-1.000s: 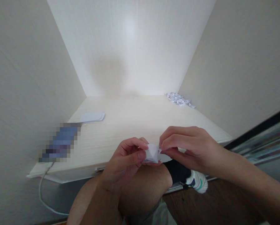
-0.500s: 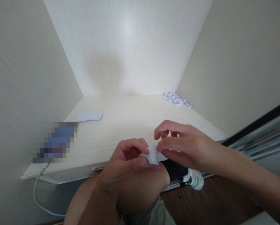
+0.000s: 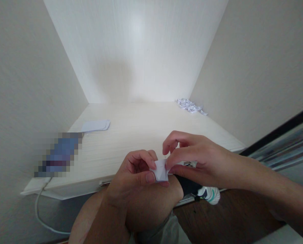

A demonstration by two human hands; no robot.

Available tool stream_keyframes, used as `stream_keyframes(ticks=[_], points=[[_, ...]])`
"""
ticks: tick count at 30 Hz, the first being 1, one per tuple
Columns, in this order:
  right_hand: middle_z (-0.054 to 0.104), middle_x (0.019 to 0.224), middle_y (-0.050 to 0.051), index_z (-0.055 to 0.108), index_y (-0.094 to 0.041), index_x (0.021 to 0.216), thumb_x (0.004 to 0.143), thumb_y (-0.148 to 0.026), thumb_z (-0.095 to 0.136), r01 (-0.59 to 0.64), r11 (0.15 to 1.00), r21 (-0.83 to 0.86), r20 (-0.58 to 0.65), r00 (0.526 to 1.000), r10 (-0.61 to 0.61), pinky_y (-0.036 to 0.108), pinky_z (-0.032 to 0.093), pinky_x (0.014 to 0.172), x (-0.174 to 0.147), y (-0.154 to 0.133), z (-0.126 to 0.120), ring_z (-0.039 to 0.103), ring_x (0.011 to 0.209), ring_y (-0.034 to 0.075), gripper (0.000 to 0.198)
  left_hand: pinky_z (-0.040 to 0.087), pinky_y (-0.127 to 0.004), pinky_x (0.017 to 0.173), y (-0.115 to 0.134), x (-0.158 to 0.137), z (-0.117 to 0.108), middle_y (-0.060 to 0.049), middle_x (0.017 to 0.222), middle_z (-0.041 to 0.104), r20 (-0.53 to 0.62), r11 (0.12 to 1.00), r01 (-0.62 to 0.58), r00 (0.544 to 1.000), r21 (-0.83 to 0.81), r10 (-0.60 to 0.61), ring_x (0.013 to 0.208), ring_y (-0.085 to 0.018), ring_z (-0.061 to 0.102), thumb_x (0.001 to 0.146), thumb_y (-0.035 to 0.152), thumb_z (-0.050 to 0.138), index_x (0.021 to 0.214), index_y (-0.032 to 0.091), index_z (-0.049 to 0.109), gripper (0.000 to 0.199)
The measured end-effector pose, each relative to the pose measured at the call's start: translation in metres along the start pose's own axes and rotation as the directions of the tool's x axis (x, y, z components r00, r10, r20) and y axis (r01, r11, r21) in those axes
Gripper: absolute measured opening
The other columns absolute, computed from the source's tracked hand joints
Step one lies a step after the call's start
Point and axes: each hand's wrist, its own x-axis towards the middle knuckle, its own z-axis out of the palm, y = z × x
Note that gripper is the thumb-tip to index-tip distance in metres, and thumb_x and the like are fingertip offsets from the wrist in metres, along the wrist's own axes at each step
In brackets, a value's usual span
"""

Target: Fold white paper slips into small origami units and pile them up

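Note:
A small folded piece of white paper (image 3: 160,170) is held between my two hands, above my knee and just in front of the desk edge. My left hand (image 3: 137,171) pinches its left side between thumb and fingers. From the right, my right hand (image 3: 192,154) grips the paper's other edge with thumb and index finger, the remaining fingers curled above. Part of the paper is hidden behind the right fingers.
On the white desk (image 3: 131,135), a stack of paper sheets (image 3: 95,125) lies at the left. A heap of folded white paper pieces (image 3: 189,105) sits in the back right corner. Near the left wall is a pixelated device (image 3: 61,154), with a white cable (image 3: 38,210) hanging below it.
My right hand has moved slightly left and its thumb and index finger now close on the paper's right edge. The left hand keeps its pinch.

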Motion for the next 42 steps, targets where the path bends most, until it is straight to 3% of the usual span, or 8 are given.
stream_keyframes(ticks=[13, 18, 23, 27, 33, 36, 39, 42], points=[[0.072, 0.092, 0.005, 0.071, -0.016, 0.092, 0.098, -0.014, 0.062, -0.15, 0.971, 0.188, 0.172, 0.978, 0.117, 0.026, 0.052, 0.076, 0.006, 0.004, -0.007, 0.065, 0.081, 0.013, 0.011, 0.067, -0.025, 0.067, -0.002, 0.003, -0.001, -0.001, 0.088, 0.067, 0.007, 0.998, 0.04, 0.999, -0.046, -0.039, 0.08, -0.014, 0.07, 0.082, 0.019, 0.083, 0.091, 0.022, 0.077, 0.011], [0.073, 0.085, 0.004, 0.072, -0.014, 0.091, 0.094, -0.023, 0.07, -0.348, 0.85, 0.396, 0.192, 0.936, 0.294, 0.025, 0.049, 0.068, 0.001, 0.011, -0.002, 0.061, 0.074, 0.012, 0.01, 0.066, -0.024, 0.07, -0.001, 0.003, 0.0, 0.0, 0.089, 0.068, 0.04, 0.997, 0.049, 0.998, -0.059, -0.047, 0.079, -0.014, 0.073, 0.084, 0.017, 0.081, 0.095, 0.021, 0.078, 0.013], [0.071, 0.082, 0.003, 0.071, -0.013, 0.088, 0.089, -0.026, 0.076, -0.429, 0.7, 0.571, 0.233, 0.902, 0.363, 0.024, 0.048, 0.066, -0.001, 0.014, 0.006, 0.059, 0.071, 0.011, 0.014, 0.066, -0.023, 0.069, -0.002, 0.002, -0.001, 0.0, 0.092, 0.071, 0.069, 0.995, 0.049, 0.997, -0.086, -0.043, 0.08, -0.014, 0.075, 0.084, 0.014, 0.081, 0.101, 0.02, 0.076, 0.019], [0.073, 0.084, 0.004, 0.072, -0.013, 0.088, 0.089, -0.025, 0.077, -0.419, 0.698, 0.581, 0.226, 0.907, 0.356, 0.024, 0.049, 0.065, -0.003, 0.015, 0.01, 0.062, 0.072, 0.011, 0.013, 0.065, -0.022, 0.069, -0.003, 0.003, -0.004, 0.0, 0.091, 0.073, 0.084, 0.997, 0.04, 0.996, -0.06, -0.035, 0.078, -0.013, 0.076, 0.085, 0.016, 0.08, 0.104, 0.02, 0.075, 0.02], [0.075, 0.09, 0.007, 0.078, -0.015, 0.091, 0.09, -0.016, 0.075, -0.132, 0.919, 0.372, 0.031, 0.991, 0.13, 0.021, 0.053, 0.067, -0.004, 0.014, 0.012, 0.067, 0.075, 0.011, 0.003, 0.065, -0.022, 0.069, -0.005, 0.004, -0.005, 0.001, 0.089, 0.072, 0.083, 0.997, 0.018, 0.996, -0.072, -0.012, 0.077, -0.013, 0.075, 0.083, 0.015, 0.081, 0.102, 0.021, 0.075, 0.021], [0.075, 0.095, 0.008, 0.079, -0.017, 0.097, 0.093, -0.01, 0.07, -0.052, 0.956, 0.29, -0.024, 0.998, 0.061, 0.021, 0.055, 0.075, -0.004, 0.01, 0.009, 0.07, 0.086, 0.012, 0.012, 0.066, -0.022, 0.071, -0.004, 0.003, -0.004, 0.001, 0.092, 0.072, 0.068, 0.996, 0.026, 0.997, -0.089, -0.02, 0.079, -0.012, 0.075, 0.083, 0.013, 0.081, 0.102, 0.02, 0.075, 0.021], [0.074, 0.096, 0.008, 0.079, -0.017, 0.097, 0.092, -0.01, 0.071, -0.105, 0.923, 0.371, -0.01, 0.993, 0.117, 0.022, 0.055, 0.074, -0.005, 0.008, 0.008, 0.07, 0.086, 0.013, 0.012, 0.066, -0.022, 0.071, -0.003, 0.004, -0.003, 0.001, 0.093, 0.072, 0.072, 0.995, 0.035, 0.997, -0.097, -0.028, 0.081, -0.012, 0.075, 0.083, 0.011, 0.081, 0.102, 0.02, 0.076, 0.021], [0.074, 0.093, 0.006, 0.078, -0.016, 0.093, 0.089, -0.013, 0.075, -0.254, 0.759, 0.599, 0.025, 0.954, 0.3, 0.024, 0.056, 0.074, -0.007, 0.009, 0.015, 0.07, 0.084, 0.013, 0.005, 0.066, -0.022, 0.073, -0.002, 0.005, -0.001, 0.001, 0.092, 0.073, 0.078, 0.995, 0.033, 0.997, -0.095, -0.026, 0.081, -0.012, 0.076, 0.084, 0.012, 0.08, 0.102, 0.021, 0.076, 0.021]])
